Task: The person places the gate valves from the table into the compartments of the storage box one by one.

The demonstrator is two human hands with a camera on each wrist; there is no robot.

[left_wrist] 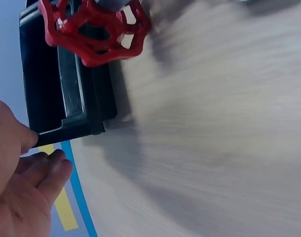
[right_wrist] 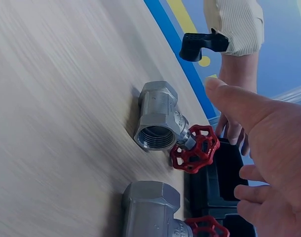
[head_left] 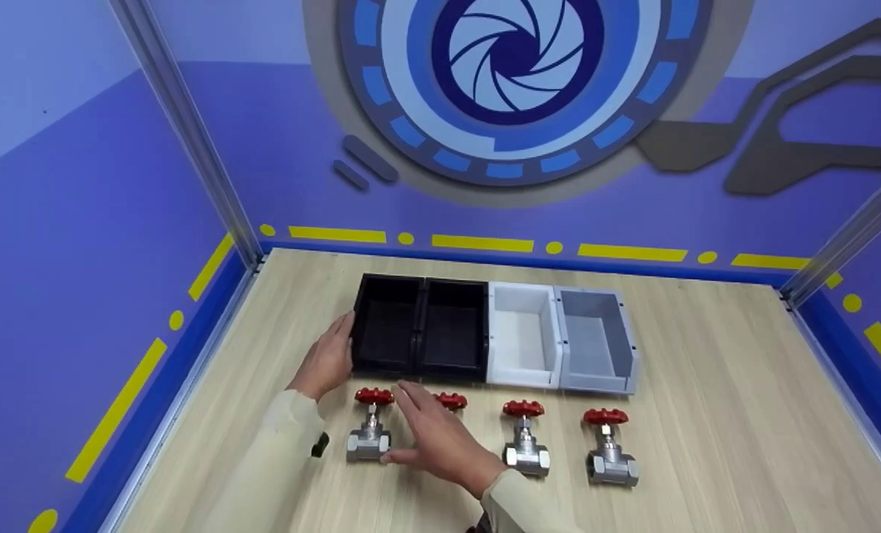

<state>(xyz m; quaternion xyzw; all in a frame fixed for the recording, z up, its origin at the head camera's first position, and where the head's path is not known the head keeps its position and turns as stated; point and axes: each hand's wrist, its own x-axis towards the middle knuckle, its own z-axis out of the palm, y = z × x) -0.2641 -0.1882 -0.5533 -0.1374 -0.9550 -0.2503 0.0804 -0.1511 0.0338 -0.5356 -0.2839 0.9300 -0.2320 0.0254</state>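
Note:
My left hand [head_left: 327,359] is at the outer left side of the leftmost black bin [head_left: 389,326], fingers extended along its wall. In the left wrist view the thumb is right at the bin's corner, beside a red handwheel [left_wrist: 96,37]. My right hand [head_left: 440,444] is over the second valve, fingers spread and nothing in its grasp; only that valve's red handwheel [head_left: 451,401] shows past it in the head view. The leftmost metal valve [head_left: 370,444] stands by the right thumb. In the right wrist view, a threaded valve body [right_wrist: 158,118] lies beside the open palm.
A second black bin [head_left: 451,329], a white bin [head_left: 522,329] and a grey bin [head_left: 596,333] continue the row rightward. Two more red-wheeled valves, a third valve [head_left: 527,455] and a fourth valve [head_left: 612,466], sit in front. Blue walls [head_left: 277,163] bound the wooden table [head_left: 722,414].

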